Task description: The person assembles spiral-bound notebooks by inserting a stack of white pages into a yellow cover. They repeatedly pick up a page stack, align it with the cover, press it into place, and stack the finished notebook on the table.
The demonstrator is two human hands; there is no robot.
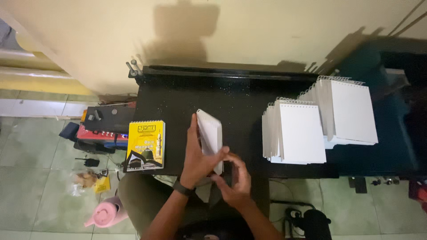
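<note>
Black tabletop (178, 100) fills the middle of the view, set against a pale wall at the far side, with green floor tiles seen to the left and below its near edge. Two stacks of white spiral-bound pads are laid on the right half of the table: the larger stack (349, 111) lies farther and to the right, and the second stack (296, 131) is placed just beside it, nearer and to the left, the two overlapping slightly. A yellow-covered spiral booklet (145, 146) is laid flat at the near left corner of the table, well apart from the stacks. Between booklet and stacks, near the front edge, a single white pad (211, 138) is held tilted up on its edge. The left hand (195, 155) is wrapped around it from the left, thumb and fingers closed on its lower part, a dark band worn on the wrist. The right hand (235, 180) is held just below and to the right, fingers curled and partly open, the fingertips touching the pad's lower corner; whether it is gripped there cannot be told. On the floor at left, a black and red tool case (104, 126) and a pink jug (106, 213) are seen.
</note>
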